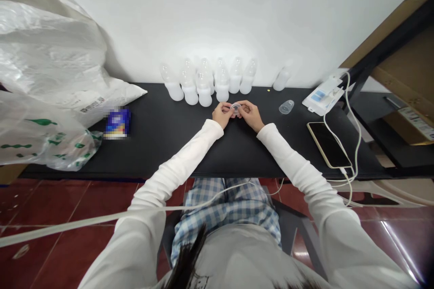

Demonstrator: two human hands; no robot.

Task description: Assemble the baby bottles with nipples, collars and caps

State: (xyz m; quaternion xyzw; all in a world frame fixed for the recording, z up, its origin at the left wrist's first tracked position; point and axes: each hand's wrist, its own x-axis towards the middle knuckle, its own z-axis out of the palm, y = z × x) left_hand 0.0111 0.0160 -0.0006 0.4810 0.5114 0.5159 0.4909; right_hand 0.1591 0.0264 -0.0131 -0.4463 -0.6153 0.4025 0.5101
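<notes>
Both hands meet over the black table, just in front of a group of white baby bottles (222, 90) with clear domed caps. My left hand (223, 114) pinches one side of a small, pale, round bottle part (235, 107), possibly a collar ring. The fingers of my right hand (249, 114) are closed on its other side. Its exact shape is partly covered by the fingers. To the right, a clear bottle cap (286, 107) lies on its side on the table. Behind that cap, a separate white bottle (281, 78) leans near the wall.
Large white plastic bags (50, 49) and a blue packet (117, 123) occupy the left side. On the right lie a phone (328, 144) with a white cable and a white box (323, 95). A dark shelf frame holding cardboard boxes (407, 67) borders the right end.
</notes>
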